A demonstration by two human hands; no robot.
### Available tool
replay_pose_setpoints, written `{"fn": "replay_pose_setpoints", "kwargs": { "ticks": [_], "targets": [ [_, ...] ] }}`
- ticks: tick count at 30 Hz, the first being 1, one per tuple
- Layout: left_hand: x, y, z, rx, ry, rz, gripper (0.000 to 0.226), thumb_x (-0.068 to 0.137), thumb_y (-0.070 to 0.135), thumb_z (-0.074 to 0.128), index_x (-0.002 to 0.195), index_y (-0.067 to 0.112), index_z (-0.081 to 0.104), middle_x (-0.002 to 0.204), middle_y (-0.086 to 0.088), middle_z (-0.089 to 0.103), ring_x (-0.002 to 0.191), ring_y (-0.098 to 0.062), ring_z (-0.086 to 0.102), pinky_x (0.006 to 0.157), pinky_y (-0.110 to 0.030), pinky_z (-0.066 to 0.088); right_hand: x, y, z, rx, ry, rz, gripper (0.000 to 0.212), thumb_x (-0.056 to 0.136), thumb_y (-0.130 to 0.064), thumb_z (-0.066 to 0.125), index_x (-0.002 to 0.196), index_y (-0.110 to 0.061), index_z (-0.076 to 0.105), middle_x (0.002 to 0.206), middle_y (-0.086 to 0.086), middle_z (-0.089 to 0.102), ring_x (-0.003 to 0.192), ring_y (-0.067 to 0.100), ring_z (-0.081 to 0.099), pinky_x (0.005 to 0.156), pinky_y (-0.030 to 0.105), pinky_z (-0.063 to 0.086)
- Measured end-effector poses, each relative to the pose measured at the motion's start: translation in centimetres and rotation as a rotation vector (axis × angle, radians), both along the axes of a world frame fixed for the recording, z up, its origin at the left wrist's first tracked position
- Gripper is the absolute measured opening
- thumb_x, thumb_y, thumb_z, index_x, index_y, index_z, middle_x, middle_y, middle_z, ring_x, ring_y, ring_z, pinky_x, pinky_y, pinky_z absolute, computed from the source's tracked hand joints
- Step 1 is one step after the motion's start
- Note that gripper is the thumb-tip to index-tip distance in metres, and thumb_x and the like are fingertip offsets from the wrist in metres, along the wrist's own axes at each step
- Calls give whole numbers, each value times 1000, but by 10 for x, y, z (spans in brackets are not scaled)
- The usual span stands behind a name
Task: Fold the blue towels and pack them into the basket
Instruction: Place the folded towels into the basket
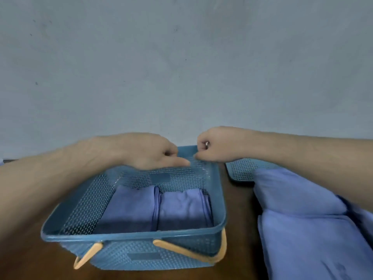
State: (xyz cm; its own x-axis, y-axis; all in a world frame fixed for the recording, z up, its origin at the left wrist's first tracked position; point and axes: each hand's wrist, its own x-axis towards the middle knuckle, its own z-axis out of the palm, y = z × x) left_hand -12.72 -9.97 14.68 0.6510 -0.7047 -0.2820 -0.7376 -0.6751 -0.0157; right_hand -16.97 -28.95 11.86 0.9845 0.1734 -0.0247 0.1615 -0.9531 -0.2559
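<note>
A blue perforated basket point(221, 199) with orange handles stands on the brown table. Two folded blue towels lie side by side on its floor, one on the left point(129, 209) and one on the right point(183, 209). My left hand point(153, 152) hovers over the basket's far rim, fingers curled and one digit stretched to the right. My right hand point(214, 146) is just beside it over the far right corner, curled into a fist. Nothing shows in either hand. The fingertips nearly meet. A pile of unfolded blue towels point(302, 219) lies right of the basket, under my right forearm.
A blue perforated lid point(240, 170) lies flat at the back right, partly under the towel pile. One orange handle point(193, 252) hangs down the basket's near wall. A plain grey wall stands close behind the table. Bare brown table point(240, 199) shows between basket and pile.
</note>
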Motion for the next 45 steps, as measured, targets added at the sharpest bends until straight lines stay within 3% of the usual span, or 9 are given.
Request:
{"fn": "replay_pose_setpoints", "kwargs": {
  "ticks": [6,8,16,24,27,33,38,41,45],
  "targets": [
    [-32,-91,18,-3,-207,-115,42,94,66,44,80,27,52,74,8,59,68,-4,51,68,-32,42,-46,-99,15,66,-45,-113,24,91,-43,65,75,-26,59,56,-11,62,46,0,50,50,20,41],
    [-43,-121,17,-20,-224,-154,36,95,62,48,81,29,51,77,9,59,67,-1,50,68,-30,42,-63,-131,13,73,-20,-131,23,90,-44,66,79,-25,61,56,-11,63,44,2,48,51,22,42],
    [-75,-236,-27,-70,-89,-244,20,96,51,55,98,31,60,97,8,67,82,-16,57,77,-30,49,-123,-254,-23,-2,122,-110,10,89,-37,69,95,-30,66,77,-12,63,68,7,57,69,25,48],
    [-99,-323,-86,-234,91,-285,22,95,38,64,113,26,67,114,14,67,104,-9,59,92,-28,46,-156,-342,-62,-97,315,-84,35,87,-38,73,120,-33,63,117,-15,62,99,4,53,86,18,42],
    [-107,-341,-100,-207,151,-296,30,93,38,68,119,24,66,116,12,67,100,-7,57,82,-20,41,-160,-355,-67,-84,352,-64,45,85,-47,73,127,-40,59,122,-20,58,107,2,52,93,20,42],
    [-114,-351,-109,-156,114,-242,38,81,43,72,116,32,60,95,18,59,88,-9,57,78,-29,50,-158,-360,-70,-135,302,4,43,87,-45,69,129,-41,58,113,-22,54,101,2,48,86,19,38],
    [-120,-356,-105,-64,-66,-276,34,83,45,65,115,36,56,109,15,61,99,-13,58,73,-30,45,-156,-363,-73,-137,168,21,32,87,-37,68,119,-33,66,108,-21,65,88,-2,47,62,2,30],
    [-120,-357,-104,-153,-113,-242,20,88,40,58,106,32,58,106,12,57,100,-18,59,75,-33,46,-156,-365,-74,-119,146,30,36,84,-48,72,116,-35,62,88,-23,57,76,2,50,62,7,35],
    [-109,-355,-96,-393,-53,-113,19,84,41,50,98,30,58,96,9,43,85,-20,57,77,-41,50,-159,-367,-75,-155,31,-2,38,84,-42,68,112,-38,43,93,-18,54,84,14,53,65,29,40]
  ]
}}
